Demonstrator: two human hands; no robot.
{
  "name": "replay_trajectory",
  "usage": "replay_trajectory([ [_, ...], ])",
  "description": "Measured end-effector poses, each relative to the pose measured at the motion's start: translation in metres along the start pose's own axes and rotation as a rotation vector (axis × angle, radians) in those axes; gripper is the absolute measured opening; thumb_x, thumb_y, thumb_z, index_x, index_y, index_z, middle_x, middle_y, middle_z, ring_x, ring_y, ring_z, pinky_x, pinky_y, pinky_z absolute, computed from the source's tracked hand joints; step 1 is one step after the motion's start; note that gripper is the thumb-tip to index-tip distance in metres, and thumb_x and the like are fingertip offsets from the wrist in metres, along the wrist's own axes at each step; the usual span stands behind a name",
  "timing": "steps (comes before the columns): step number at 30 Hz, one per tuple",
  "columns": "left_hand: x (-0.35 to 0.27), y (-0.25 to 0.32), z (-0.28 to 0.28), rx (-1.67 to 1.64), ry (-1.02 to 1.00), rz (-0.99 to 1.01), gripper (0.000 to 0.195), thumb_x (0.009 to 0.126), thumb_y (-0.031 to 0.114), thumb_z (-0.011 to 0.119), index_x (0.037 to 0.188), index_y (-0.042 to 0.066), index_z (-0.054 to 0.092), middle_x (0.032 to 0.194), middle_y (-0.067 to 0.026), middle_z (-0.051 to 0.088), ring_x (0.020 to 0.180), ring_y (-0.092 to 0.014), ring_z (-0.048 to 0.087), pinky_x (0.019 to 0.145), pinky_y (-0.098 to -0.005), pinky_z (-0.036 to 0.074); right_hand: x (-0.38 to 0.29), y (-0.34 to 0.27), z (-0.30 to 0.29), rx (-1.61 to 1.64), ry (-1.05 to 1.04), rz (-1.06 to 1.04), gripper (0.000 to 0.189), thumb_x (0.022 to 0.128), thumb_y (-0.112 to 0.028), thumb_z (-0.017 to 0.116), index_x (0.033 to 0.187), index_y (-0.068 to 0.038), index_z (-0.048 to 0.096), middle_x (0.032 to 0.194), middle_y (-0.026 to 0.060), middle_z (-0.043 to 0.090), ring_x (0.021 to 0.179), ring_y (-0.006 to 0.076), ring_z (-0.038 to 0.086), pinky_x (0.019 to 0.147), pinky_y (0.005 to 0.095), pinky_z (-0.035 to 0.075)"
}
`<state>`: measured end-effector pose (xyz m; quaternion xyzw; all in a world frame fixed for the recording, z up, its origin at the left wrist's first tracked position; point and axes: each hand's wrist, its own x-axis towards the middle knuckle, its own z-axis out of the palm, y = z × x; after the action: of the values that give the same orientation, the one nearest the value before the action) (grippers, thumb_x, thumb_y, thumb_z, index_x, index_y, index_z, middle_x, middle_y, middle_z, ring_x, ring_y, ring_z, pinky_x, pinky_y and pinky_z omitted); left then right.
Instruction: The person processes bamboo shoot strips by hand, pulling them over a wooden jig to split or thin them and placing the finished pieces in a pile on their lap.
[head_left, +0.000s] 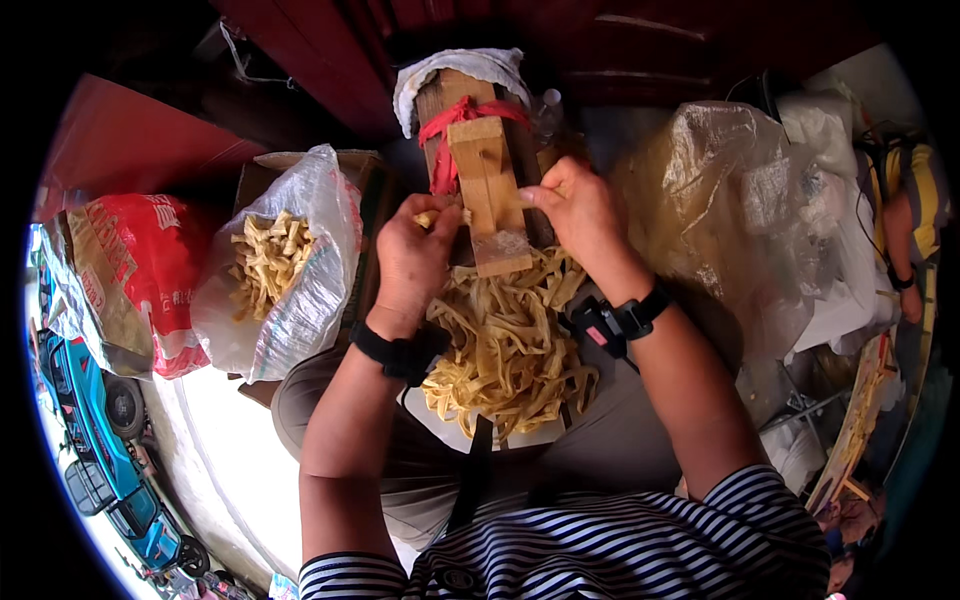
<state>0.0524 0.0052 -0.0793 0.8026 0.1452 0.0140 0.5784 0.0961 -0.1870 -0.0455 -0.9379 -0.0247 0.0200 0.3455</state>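
Note:
A wooden stand (487, 199) with a small upright peg rises in front of me, tied with a red cloth strip (445, 161). At its left side my left hand (416, 244) pinches a short yellowish strip (426, 219), apparently tofu skin. Across from it, my right hand (581, 206) grips the end of a pale strip (525, 199) between thumb and forefinger, close to the wood. Whether both hands hold the same strip is hidden. Below the stand, a heap of long, loose yellowish strips (502, 345) lies between my knees.
An open white woven sack (330, 225) at left holds short knotted pieces (274, 259). Beside it stands a red printed bag (176, 277). Clear plastic sheeting (690, 195) is at right. Another person's arm (898, 232) shows at the far right. A blue vehicle (94, 435) stands outside at left.

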Motion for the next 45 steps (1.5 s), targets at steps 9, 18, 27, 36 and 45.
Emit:
replay_trajectory([
  [9,-0.059,0.068,-0.012,-0.497,-0.384,-0.4,0.025,0.095,0.018,0.05,0.098,-0.004,0.063,0.074,-0.006,0.062,0.063,-0.011,0.058,0.059,-0.0234,0.047,-0.036,-0.035,-0.024,0.408,-0.127,-0.846,0.022,0.071,-0.016,0.077,0.07,-0.01,0.056,0.064,0.0023,0.061,0.055,0.0209,0.059,0.051,0.0329,0.046],
  [18,-0.068,0.088,-0.032,-0.662,-1.17,0.24,0.028,0.077,0.021,0.076,0.099,0.004,0.07,0.1,-0.0069,0.071,0.081,-0.013,0.066,0.07,-0.0241,0.051,-0.041,-0.037,-0.064,0.566,-0.433,-0.458,0.022,0.084,-0.019,0.07,0.076,0.0,0.062,0.061,0.0034,0.06,0.054,0.0076,0.055,0.048,0.0246,0.042],
  [27,-0.049,0.085,-0.036,0.333,-0.368,0.943,0.027,0.052,0.009,0.074,0.078,0.008,0.065,0.07,-0.0038,0.05,0.057,-0.022,0.054,0.05,-0.0327,0.046,-0.062,-0.018,-0.02,1.537,-1.199,0.394,0.008,0.086,-0.002,0.055,0.091,-0.003,0.061,0.067,-0.0007,0.055,0.048,0.0016,0.035,0.044,0.0189,0.026],
  [36,-0.049,0.083,-0.032,0.112,-0.255,0.511,0.017,0.082,0.007,0.067,0.097,0.0,0.069,0.114,-0.0145,0.062,0.101,-0.028,0.062,0.086,-0.0335,0.049,-0.053,-0.038,-0.029,0.964,-0.29,-0.16,0.014,0.09,-0.015,0.062,0.09,-0.002,0.063,0.076,0.0039,0.065,0.06,0.0058,0.053,0.051,0.0202,0.042],
  [45,-0.055,0.075,-0.024,0.108,-0.319,0.539,0.013,0.072,-0.008,0.065,0.084,-0.003,0.065,0.105,-0.0123,0.065,0.088,-0.026,0.065,0.072,-0.0323,0.053,-0.056,-0.03,-0.027,0.35,-0.377,-0.306,0.027,0.091,-0.028,0.056,0.08,-0.003,0.06,0.066,0.0083,0.059,0.058,0.0261,0.061,0.053,0.0362,0.045],
])
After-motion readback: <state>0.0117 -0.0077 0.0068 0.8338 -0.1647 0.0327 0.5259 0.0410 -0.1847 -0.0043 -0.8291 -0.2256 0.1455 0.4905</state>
